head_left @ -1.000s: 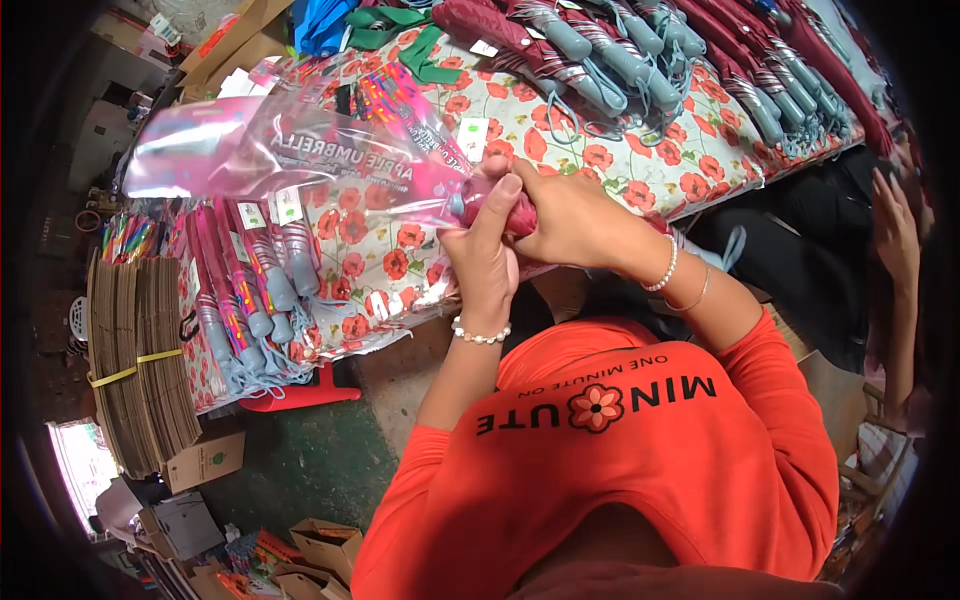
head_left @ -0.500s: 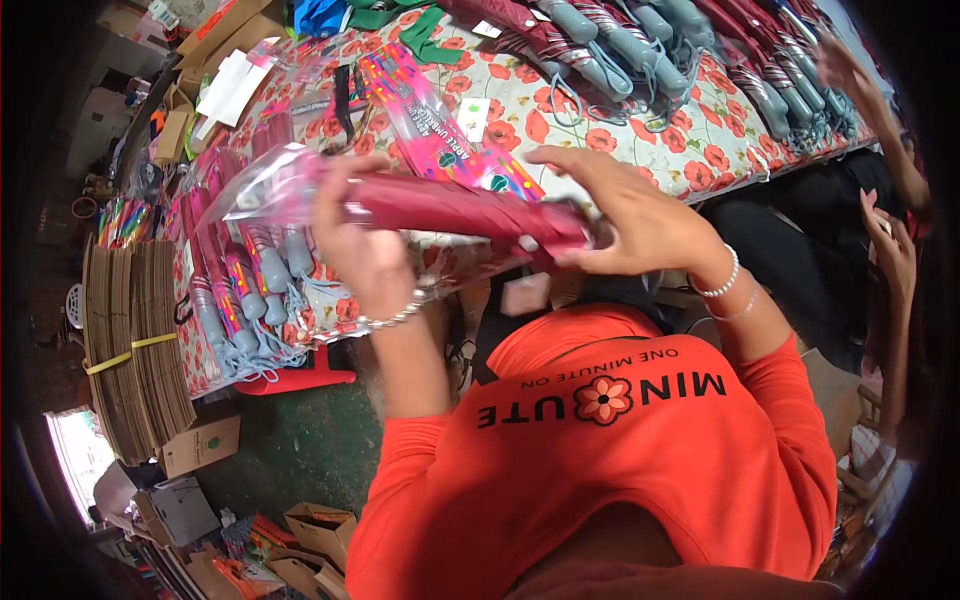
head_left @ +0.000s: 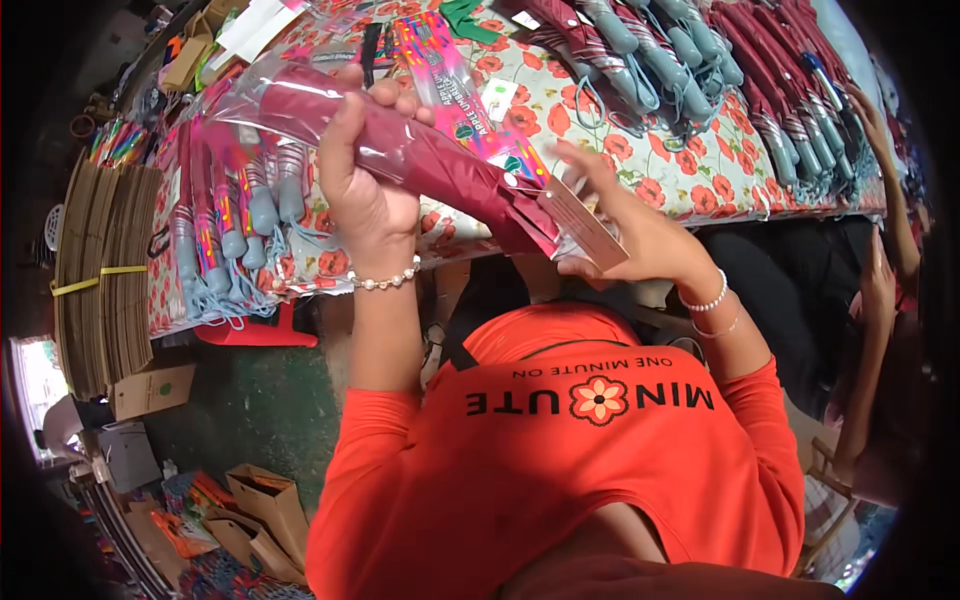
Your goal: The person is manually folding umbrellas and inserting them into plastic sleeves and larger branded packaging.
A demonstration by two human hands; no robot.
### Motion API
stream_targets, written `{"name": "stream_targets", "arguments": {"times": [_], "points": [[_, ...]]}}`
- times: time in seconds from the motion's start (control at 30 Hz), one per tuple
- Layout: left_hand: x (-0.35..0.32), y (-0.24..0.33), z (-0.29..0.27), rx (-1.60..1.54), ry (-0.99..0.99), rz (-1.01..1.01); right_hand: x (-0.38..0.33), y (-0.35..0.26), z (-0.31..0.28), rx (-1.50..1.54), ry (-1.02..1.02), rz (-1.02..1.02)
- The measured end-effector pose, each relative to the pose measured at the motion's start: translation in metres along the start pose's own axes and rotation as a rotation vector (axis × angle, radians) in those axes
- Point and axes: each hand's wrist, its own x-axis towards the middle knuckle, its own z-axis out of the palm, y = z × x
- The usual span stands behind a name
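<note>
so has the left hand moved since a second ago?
Yes. The left hand has swung out leftward from beside the right hand, sliding along the bagged maroon umbrella, toward the stacked umbrellas at the floral table edge.

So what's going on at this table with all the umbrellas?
A person in an orange shirt holds a folded maroon umbrella in a clear plastic sleeve above the flowered tablecloth. The left hand grips its middle; the right hand is at the sleeve's open end, by a card tag. Rows of bagged and loose folded umbrellas lie around.
</note>
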Motion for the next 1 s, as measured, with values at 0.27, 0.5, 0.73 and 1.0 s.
{"name": "stream_targets", "arguments": {"times": [0.27,0.5,0.73,1.0], "points": [[-0.009,-0.013,0.003,0.012,0.139,-0.07,0.012,-0.025,-0.001,-0.301,0.36,-0.271],[-0.018,-0.022,0.009,-0.013,0.161,-0.055,0.036,-0.029,0.017,-0.04,0.426,-0.046],[-0.022,-0.03,0.006,-0.099,0.198,-0.078,0.042,-0.027,0.041,-0.441,0.387,-0.174],[-0.027,-0.04,0.001,-0.06,0.261,-0.006,0.048,-0.018,0.035,-0.442,0.279,0.016]]}}
